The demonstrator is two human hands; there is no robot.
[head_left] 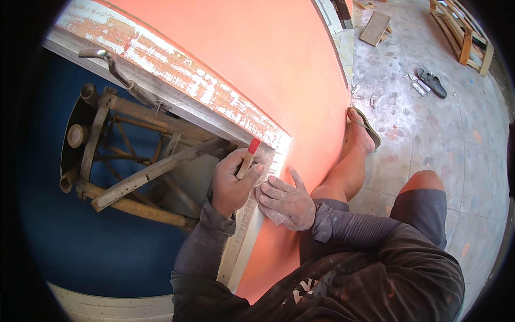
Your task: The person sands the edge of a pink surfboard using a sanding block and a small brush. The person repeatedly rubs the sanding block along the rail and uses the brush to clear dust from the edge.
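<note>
My left hand point(232, 180) is closed around a wooden handle with a red end point(249, 155). The tool's other end is hidden in my fist and against the frame. Beside it, my dusty right hand point(287, 203) presses a folded, dusty sheet that looks like sandpaper point(274, 214) near the corner of a wooden window frame point(236, 257). Its fingers lie across the sheet, with the thumb raised apart. Worn white and reddish patches cover the frame's upper ledge point(177, 70).
A metal window latch point(120, 75) sticks out from the frame. Inside the opening stand bamboo and timber scaffold pieces point(145, 177) before a dark blue wall point(107, 247). An orange wall point(257, 59) adjoins the frame. A black shoe point(432, 83) and a board point(375, 28) lie on the tiled floor point(399, 115).
</note>
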